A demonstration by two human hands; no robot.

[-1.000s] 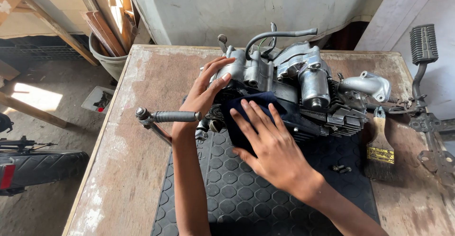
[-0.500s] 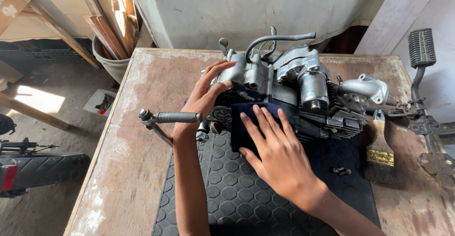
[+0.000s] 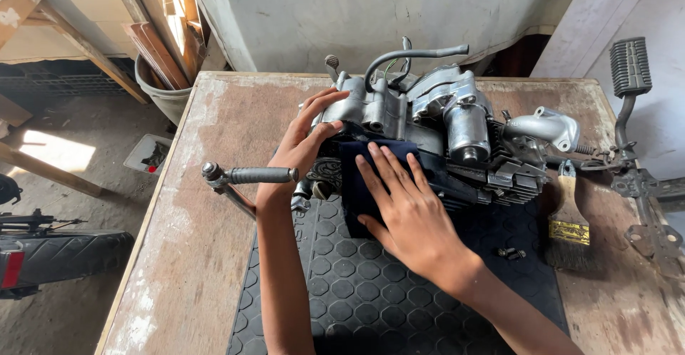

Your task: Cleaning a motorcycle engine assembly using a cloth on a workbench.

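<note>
A: From the head view, how does the engine (image 3: 435,134) lie?

B: Mid-table (image 3: 214,184), long axis along the far edge, cylinder toward the right edge, on a black mat (image 3: 371,298).

A: Hands?

B: Left hand (image 3: 303,144) spread, gripping the casing; right hand (image 3: 407,209) spread flat, pressing a dark cloth (image 3: 357,176). Brush (image 3: 569,219) right, crank lever (image 3: 246,176) left.

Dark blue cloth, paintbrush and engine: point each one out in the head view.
dark blue cloth (image 3: 354,171): head view, on its bare left part beside the right hand's fingers.
paintbrush (image 3: 569,227): head view, on the yellow band above the bristles.
engine (image 3: 465,124): head view, on the upright silver cylinder.
</note>
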